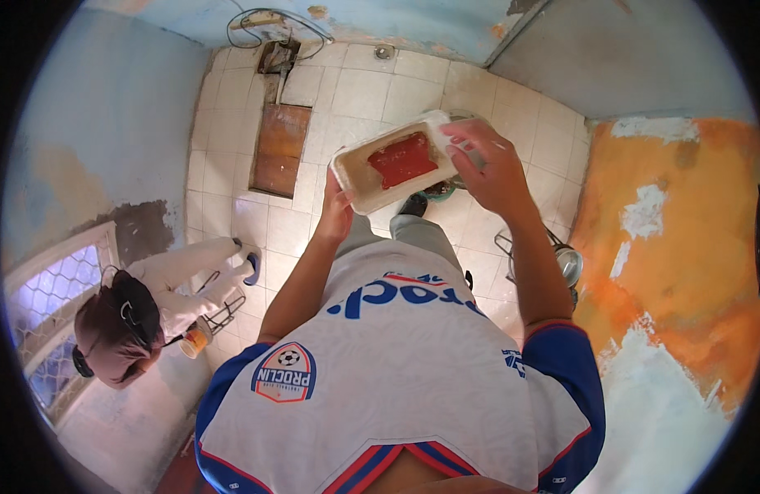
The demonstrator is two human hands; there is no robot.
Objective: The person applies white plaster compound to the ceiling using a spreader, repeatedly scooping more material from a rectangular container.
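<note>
Shirt (396,370): white, blue sleeves, nearest.
Tray (396,160): white, shallow, red paint inside (likely light, spillable); held level above tiled floor (355,90).
Left hand (334,216): closed on near rim.
Right hand (491,165): gripping far corner.

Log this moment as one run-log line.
left hand: holds white tray from below | right hand: on tray's far end | tray: red paint | nearby: second person, tiled floor

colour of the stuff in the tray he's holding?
Red, in a white tray; the red patch shows clearly in the head view.
</note>
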